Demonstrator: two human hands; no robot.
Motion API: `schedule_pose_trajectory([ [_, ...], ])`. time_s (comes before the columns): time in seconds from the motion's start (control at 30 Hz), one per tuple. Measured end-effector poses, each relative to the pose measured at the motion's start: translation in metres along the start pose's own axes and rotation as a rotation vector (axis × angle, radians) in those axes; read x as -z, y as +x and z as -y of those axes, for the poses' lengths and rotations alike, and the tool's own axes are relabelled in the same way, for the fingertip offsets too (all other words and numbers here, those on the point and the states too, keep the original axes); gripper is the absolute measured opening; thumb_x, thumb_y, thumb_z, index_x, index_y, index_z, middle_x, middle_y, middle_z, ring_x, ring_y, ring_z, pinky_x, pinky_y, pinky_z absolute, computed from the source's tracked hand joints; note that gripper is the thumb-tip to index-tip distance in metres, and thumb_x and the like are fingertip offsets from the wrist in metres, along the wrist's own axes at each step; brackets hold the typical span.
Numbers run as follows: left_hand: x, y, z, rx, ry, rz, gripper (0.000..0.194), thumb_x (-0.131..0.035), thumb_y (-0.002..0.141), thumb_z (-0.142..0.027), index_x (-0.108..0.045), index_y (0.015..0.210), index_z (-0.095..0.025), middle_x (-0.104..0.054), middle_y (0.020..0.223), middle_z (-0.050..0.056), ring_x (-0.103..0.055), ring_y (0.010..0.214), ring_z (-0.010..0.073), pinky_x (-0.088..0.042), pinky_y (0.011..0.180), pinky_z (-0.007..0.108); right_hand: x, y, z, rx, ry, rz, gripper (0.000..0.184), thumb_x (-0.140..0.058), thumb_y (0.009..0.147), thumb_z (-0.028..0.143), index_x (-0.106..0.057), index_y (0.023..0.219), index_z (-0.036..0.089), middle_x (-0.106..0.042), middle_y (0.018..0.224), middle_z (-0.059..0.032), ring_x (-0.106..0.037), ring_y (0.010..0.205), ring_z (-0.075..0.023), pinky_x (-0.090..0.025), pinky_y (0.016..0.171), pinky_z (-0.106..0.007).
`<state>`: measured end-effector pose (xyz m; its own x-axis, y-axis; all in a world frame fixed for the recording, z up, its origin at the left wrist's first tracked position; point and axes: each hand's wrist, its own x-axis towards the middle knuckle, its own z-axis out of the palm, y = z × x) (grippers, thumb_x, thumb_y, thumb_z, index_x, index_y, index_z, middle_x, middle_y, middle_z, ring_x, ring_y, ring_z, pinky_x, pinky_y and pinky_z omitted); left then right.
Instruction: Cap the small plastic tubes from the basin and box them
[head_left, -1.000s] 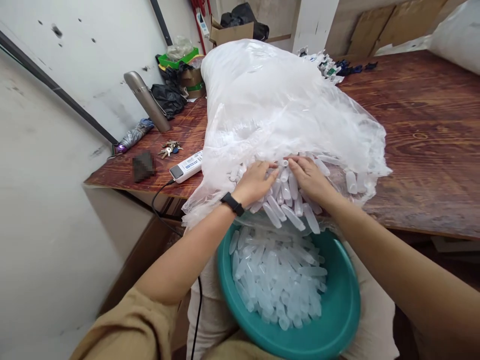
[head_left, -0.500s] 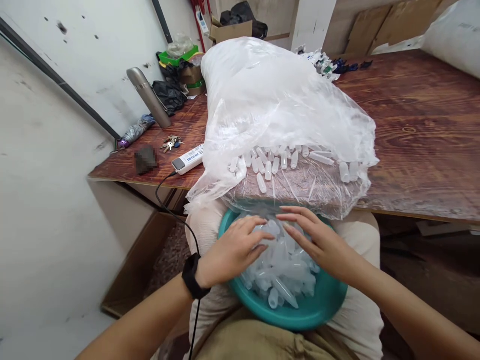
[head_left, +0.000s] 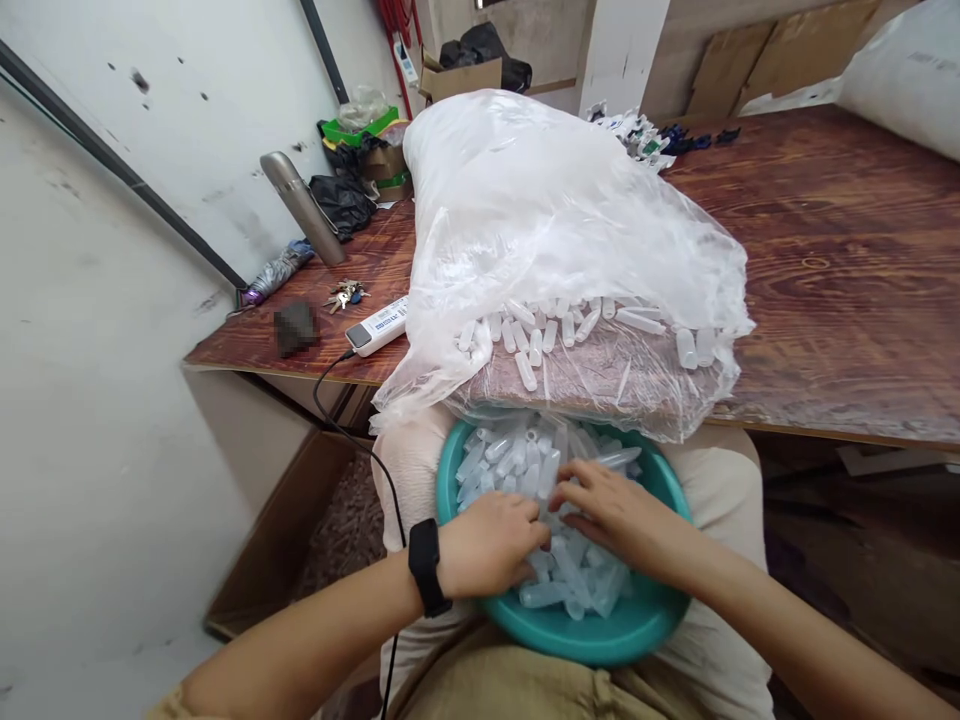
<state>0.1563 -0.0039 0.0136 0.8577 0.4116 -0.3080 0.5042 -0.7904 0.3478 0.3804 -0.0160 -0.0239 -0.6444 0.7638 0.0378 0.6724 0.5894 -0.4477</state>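
Note:
A teal plastic basin sits on my lap, filled with many small translucent plastic tubes, some with pointed tips. My left hand, wearing a black watch, is low over the near left part of the pile. Its fingers are bent down among the tubes, with the thumb apart from them. Over the right side of the pile, my right hand has its fingers curved and spread, their tips touching the tubes. I see no tube clearly gripped in either hand.
A large clear plastic bag of tubes lies on the wooden table, its mouth facing the basin. Left of it are a white power strip with a black cable, keys, a steel flask and a folded umbrella.
Both hands have come down and nearer to me, into the pile. The left hand's fingers have curled more. Tubes at the far side of the basin are now uncovered.

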Motion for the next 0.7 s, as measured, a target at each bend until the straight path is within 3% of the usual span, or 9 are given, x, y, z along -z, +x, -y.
schedule_pose_trajectory([
  [0.13,-0.005,0.005,0.005,0.021,-0.011,-0.029,0.026,-0.07,0.09,-0.035,-0.069,0.11,-0.019,-0.068,0.101,0.01,-0.066,0.094,0.0274,-0.046,0.076,0.035,0.003,0.005,-0.018,-0.069,-0.03,-0.08,0.03,-0.046,0.095,0.006,-0.061,0.119,0.017,-0.053,0.131,-0.0189,-0.059,0.117,-0.0331,-0.05,0.093,-0.051],
  [0.23,-0.003,0.004,0.007,0.069,0.0,-0.054,0.025,-0.067,0.092,-0.032,-0.065,0.11,-0.015,-0.068,0.104,0.011,-0.066,0.096,0.028,-0.047,0.078,0.036,0.01,-0.002,-0.01,-0.091,-0.014,-0.089,0.027,-0.046,0.097,0.009,-0.063,0.116,0.017,-0.059,0.12,-0.0165,-0.062,0.11,-0.0311,-0.05,0.091,-0.048],
  [0.33,0.001,0.001,0.008,0.108,-0.006,-0.053,0.027,-0.066,0.093,-0.03,-0.061,0.114,-0.014,-0.068,0.106,0.011,-0.066,0.096,0.0288,-0.048,0.078,0.037,0.017,-0.011,0.01,-0.049,0.109,0.054,0.019,-0.062,0.092,0.012,-0.068,0.104,0.025,-0.066,0.098,-0.0031,-0.068,0.091,-0.0212,-0.053,0.078,-0.032],
  [0.4,0.002,0.0,0.009,0.136,-0.037,-0.05,0.027,-0.065,0.093,-0.03,-0.06,0.116,-0.014,-0.068,0.106,0.01,-0.067,0.095,0.0289,-0.049,0.078,0.037,0.017,-0.015,0.021,0.004,0.209,0.227,0.03,-0.072,0.084,0.01,-0.07,0.104,0.031,-0.067,0.095,0.0021,-0.07,0.087,-0.0171,-0.052,0.073,-0.025],
  [0.5,0.001,-0.001,0.01,0.186,-0.148,-0.085,0.026,-0.063,0.095,-0.028,-0.058,0.118,-0.016,-0.067,0.108,0.01,-0.067,0.098,0.029,-0.05,0.08,0.038,0.011,-0.014,0.027,0.011,0.151,0.301,0.036,-0.072,0.082,0.006,-0.071,0.109,0.028,-0.066,0.1,-0.002,-0.07,0.091,-0.0204,-0.053,0.077,-0.029],
  [0.6,0.001,-0.001,0.012,0.255,-0.374,-0.247,0.023,-0.057,0.098,-0.028,-0.057,0.119,-0.019,-0.064,0.116,0.009,-0.064,0.106,0.0276,-0.049,0.089,0.04,0.005,-0.008,0.026,-0.058,0.034,0.217,0.031,-0.059,0.087,0.0,-0.07,0.11,0.017,-0.064,0.101,-0.0105,-0.068,0.094,-0.0275,-0.052,0.079,-0.038],
  [0.7,0.003,0.0,0.013,0.352,-0.823,-0.466,0.025,-0.053,0.099,-0.034,-0.058,0.12,-0.022,-0.06,0.112,0.005,-0.066,0.094,0.0206,-0.051,0.087,0.037,0.002,-0.001,0.03,-0.045,0.04,0.201,0.031,-0.056,0.089,0.0,-0.068,0.112,0.018,-0.065,0.105,-0.0107,-0.068,0.095,-0.0258,-0.052,0.079,-0.036],
])
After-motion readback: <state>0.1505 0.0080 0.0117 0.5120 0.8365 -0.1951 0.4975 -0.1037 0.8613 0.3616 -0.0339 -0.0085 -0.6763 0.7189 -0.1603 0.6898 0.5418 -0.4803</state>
